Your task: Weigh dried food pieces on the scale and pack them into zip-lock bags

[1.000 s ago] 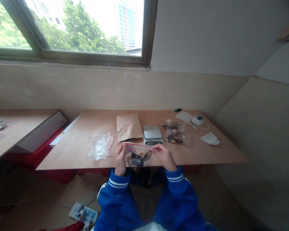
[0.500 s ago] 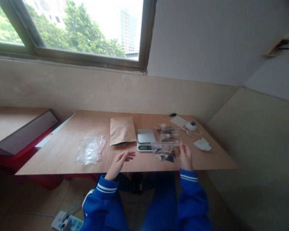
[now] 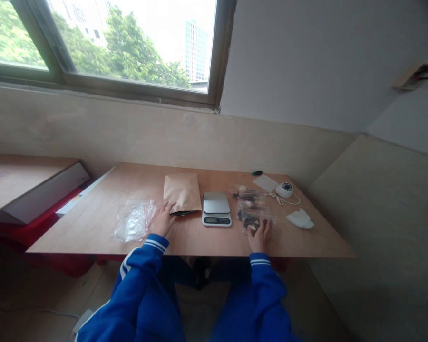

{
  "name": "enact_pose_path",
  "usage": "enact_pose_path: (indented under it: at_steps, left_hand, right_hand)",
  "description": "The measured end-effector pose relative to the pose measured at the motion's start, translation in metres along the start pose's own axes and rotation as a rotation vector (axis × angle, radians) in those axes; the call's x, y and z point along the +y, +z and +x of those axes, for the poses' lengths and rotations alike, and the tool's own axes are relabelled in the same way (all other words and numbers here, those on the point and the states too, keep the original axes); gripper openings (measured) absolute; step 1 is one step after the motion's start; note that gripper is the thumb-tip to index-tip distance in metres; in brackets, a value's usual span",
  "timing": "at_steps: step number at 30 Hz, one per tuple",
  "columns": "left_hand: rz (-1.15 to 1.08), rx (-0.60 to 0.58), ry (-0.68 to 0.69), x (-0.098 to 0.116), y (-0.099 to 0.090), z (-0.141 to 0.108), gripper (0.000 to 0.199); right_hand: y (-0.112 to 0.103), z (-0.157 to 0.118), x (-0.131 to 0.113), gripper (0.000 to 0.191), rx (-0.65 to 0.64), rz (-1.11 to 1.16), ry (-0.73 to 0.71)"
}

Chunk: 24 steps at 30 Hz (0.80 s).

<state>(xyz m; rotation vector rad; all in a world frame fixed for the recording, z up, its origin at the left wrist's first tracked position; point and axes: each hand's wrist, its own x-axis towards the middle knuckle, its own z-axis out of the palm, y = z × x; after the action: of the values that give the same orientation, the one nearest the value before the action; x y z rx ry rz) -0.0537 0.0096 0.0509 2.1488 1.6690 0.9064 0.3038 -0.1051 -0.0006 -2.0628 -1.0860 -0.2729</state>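
Note:
My left hand (image 3: 163, 221) is open, fingers spread, at the lower left corner of a brown kraft paper pouch (image 3: 181, 190). Whether it touches the pouch I cannot tell. Left of that hand lie clear, flat zip bags (image 3: 133, 221) with red seal lines. My right hand (image 3: 258, 237) has its thumb and fingers curled on the near part of a clear zip bag (image 3: 248, 219) with dark pieces inside, resting on the table. Just behind are more filled zip bags (image 3: 251, 195). Between the hands stands a white kitchen scale (image 3: 217, 204) with nothing on its plate.
On the right of the wooden table (image 3: 192, 244) are a crumpled white tissue (image 3: 300, 218), a round white device with a cord (image 3: 284, 190), a white card (image 3: 266, 183) and a green-handled screwdriver (image 3: 257, 173). The table's front edge runs close to my legs.
My right hand has lowered the filled zip bag from above the scale's right side to the table, near the other filled bags. My left hand has moved left and forward to the pouch.

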Motion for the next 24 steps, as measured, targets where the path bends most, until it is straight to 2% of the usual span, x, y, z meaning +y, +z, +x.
enact_pose_path:
  at_steps: [3,5,7,10,12,14,16,19,21,24]
  left_hand:
    - [0.045,-0.098,0.072,-0.004,-0.003,0.017,0.038]
    - [0.041,-0.106,0.071,0.000,-0.008,0.024,0.030]
    - [0.045,-0.059,0.061,0.011,-0.016,0.027,0.026]
    - [0.053,0.035,0.113,0.036,-0.030,0.026,0.024]
    - [0.031,0.085,0.144,0.052,-0.041,0.023,0.023]
    - [0.009,0.113,0.146,0.063,-0.052,0.020,0.023]
    - [-0.008,0.144,0.115,0.067,-0.062,0.018,0.022]
    - [-0.041,0.136,0.080,0.068,-0.069,0.013,0.023]
    - [-0.060,0.114,0.097,0.069,-0.066,0.005,0.023]
    - [-0.058,0.102,0.131,0.073,-0.058,-0.013,0.024]
  right_hand:
    - [0.000,0.008,-0.013,0.053,-0.045,0.018,0.049]
    - [-0.009,0.014,-0.036,0.047,-0.028,0.090,-0.002]
    - [-0.020,0.012,-0.074,0.036,-0.075,0.265,-0.191]
    - [-0.029,-0.008,-0.146,0.035,-0.353,0.554,-0.518]
    - [-0.028,-0.025,-0.188,0.038,-0.475,0.562,-0.686]
    - [-0.024,-0.039,-0.215,0.039,-0.466,0.469,-0.739]
    - [-0.020,-0.048,-0.227,0.037,-0.454,0.364,-0.764]
    - [-0.018,-0.054,-0.229,0.029,-0.514,0.231,-0.772]
    - [-0.015,-0.052,-0.230,0.027,-0.559,0.193,-0.696]
    - [-0.004,-0.040,-0.239,0.029,-0.582,0.268,-0.608]
